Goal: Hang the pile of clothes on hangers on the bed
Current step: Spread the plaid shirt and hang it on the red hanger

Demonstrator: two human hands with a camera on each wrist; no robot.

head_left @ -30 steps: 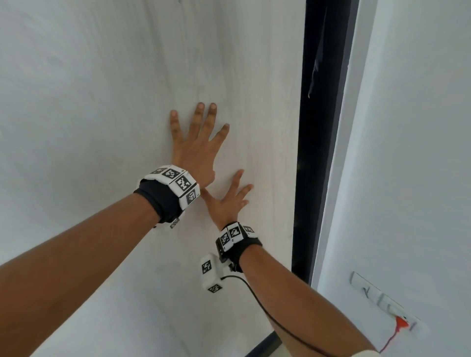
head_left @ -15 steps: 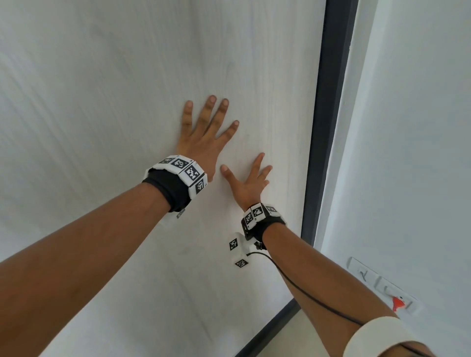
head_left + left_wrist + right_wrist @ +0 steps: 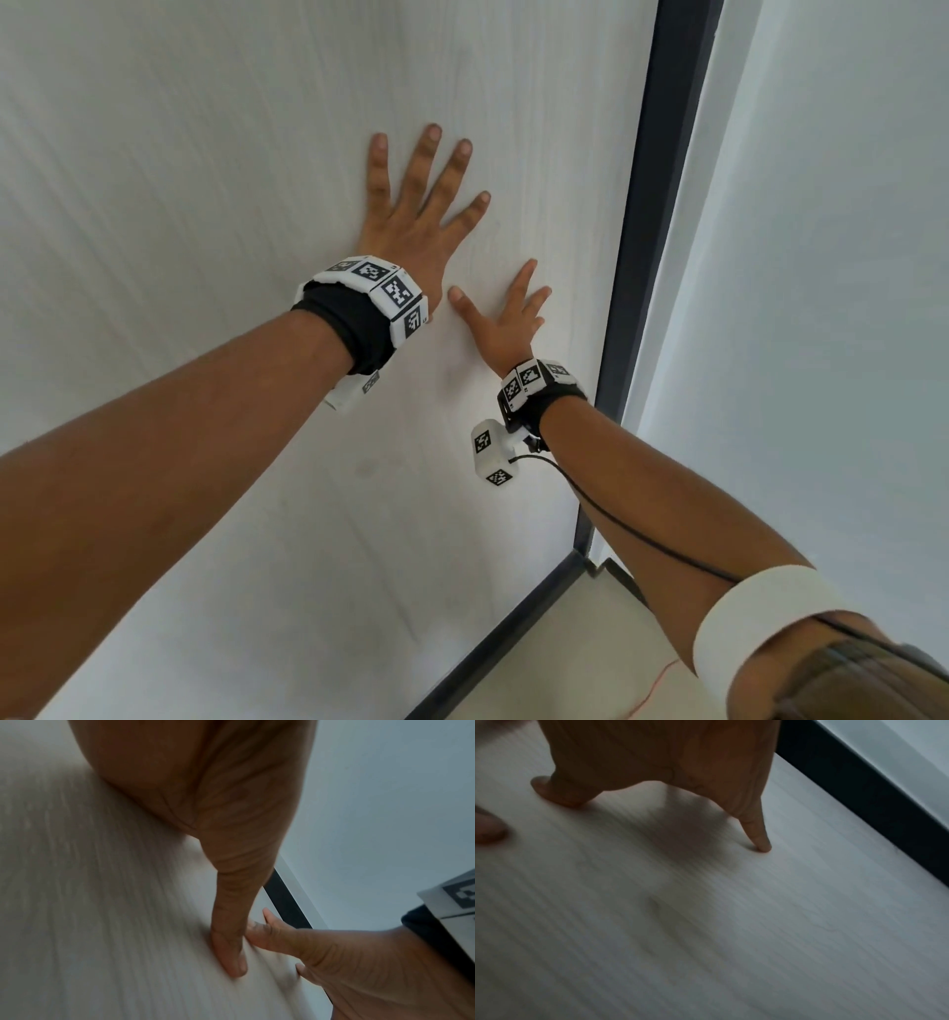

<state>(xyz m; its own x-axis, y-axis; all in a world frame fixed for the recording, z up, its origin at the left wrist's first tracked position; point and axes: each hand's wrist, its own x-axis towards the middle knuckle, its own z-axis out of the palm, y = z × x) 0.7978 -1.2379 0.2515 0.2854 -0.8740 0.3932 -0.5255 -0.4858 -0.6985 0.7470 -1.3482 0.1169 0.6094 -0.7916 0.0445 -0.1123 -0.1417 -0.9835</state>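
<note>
Both my hands lie flat with fingers spread on a pale wood-grain door panel, holding nothing. My left hand presses higher up, fingers straight; my right hand presses lower and nearer the panel's dark edge strip, its thumb close under my left wrist. From the left wrist view my left thumb touches the panel just beside my right fingers. A pale wall stands beyond the strip. No clothes, hangers or bed show in any view.

Two hands, one door panel, one wall
</note>
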